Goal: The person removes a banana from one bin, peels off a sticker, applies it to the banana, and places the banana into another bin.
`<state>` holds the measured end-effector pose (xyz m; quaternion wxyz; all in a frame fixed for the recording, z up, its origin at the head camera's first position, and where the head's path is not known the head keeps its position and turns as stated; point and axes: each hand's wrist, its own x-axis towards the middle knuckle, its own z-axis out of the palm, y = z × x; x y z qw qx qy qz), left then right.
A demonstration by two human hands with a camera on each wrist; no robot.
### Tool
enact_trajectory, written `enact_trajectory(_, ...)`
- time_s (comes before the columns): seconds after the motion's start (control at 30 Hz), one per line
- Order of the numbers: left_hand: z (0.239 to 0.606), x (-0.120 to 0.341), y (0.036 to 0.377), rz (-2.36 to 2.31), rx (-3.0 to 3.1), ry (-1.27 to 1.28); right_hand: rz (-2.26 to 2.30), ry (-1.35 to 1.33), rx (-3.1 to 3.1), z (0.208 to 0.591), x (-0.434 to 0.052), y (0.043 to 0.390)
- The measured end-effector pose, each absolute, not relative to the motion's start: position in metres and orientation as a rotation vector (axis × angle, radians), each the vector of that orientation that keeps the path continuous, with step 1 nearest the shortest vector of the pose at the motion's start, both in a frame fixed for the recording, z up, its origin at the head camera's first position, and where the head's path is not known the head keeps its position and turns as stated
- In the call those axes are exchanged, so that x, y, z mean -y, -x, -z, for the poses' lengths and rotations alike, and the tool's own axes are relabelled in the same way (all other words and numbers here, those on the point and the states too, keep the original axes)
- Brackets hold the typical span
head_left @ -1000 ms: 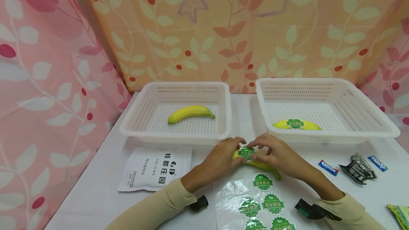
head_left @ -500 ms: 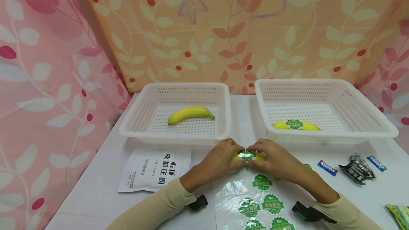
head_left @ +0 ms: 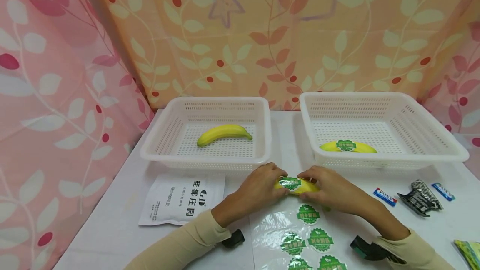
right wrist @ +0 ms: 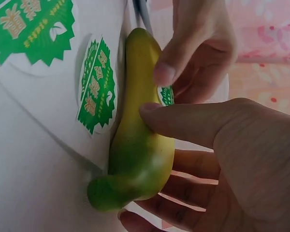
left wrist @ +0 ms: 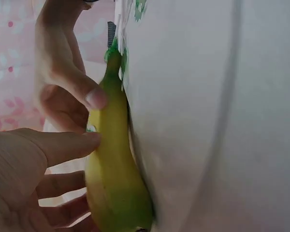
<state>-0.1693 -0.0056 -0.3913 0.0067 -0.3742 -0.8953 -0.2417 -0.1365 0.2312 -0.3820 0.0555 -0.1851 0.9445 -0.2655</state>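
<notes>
A yellow banana (head_left: 304,186) lies on the table in front of the two baskets, with a green sticker (head_left: 290,183) on its top. My left hand (head_left: 276,183) grips its left end, thumb on the near side (left wrist: 67,145). My right hand (head_left: 308,187) pinches the right part, thumb below and fingers over the top. In the right wrist view the banana (right wrist: 140,140) rests against the sticker sheet (right wrist: 97,87), its green stem low. The left wrist view shows the banana (left wrist: 113,183) between both hands.
A white basket (head_left: 150,149) at the left holds a plain banana (head_left: 224,132). The right basket (head_left: 459,153) holds a stickered banana (head_left: 346,146). A sticker sheet (head_left: 271,228), a white packet (head_left: 181,198) and candy wrappers (head_left: 420,197) lie on the table.
The banana has turned from tilted to nearly level. My right hand slid rightwards along it, uncovering more yellow skin beside the sticker. My left hand stayed on the left end.
</notes>
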Motion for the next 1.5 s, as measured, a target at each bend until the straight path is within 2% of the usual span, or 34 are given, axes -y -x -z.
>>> enact_trajectory(0.2, 0.370, -0.010, 0.162, 0.898, 2.672, 1.272, 0.860, 0.558, -2.836, 0.383, -0.237, 0.135)
enact_trajectory(0.37, 0.350, -0.028, 0.169, 1.035, 2.618, 1.315, 0.883, 0.521, -2.804, 0.383, -0.237, 0.135)
enact_trajectory(0.5, 0.344, -0.043, 0.182, 1.102, 2.700, 1.230, 0.846, 0.530, -2.796, 0.382, -0.237, 0.136)
enact_trajectory(0.77, 0.354, -0.060, 0.207, 1.157, 2.743, 1.065, 0.717, 0.517, -2.799, 0.372, -0.243, 0.132)
enact_trajectory(1.2, 0.356, -0.064, 0.212, 1.150, 2.728, 1.067, 0.585, 0.422, -2.913, 0.297, -0.307, 0.117)
enact_trajectory(1.37, 0.355, -0.066, 0.211, 1.158, 2.734, 1.064, 0.596, 0.322, -3.014, 0.265, -0.331, 0.134)
enact_trajectory(1.5, 0.356, -0.065, 0.211, 1.186, 2.702, 1.085, 0.586, 0.305, -3.075, 0.249, -0.347, 0.162)
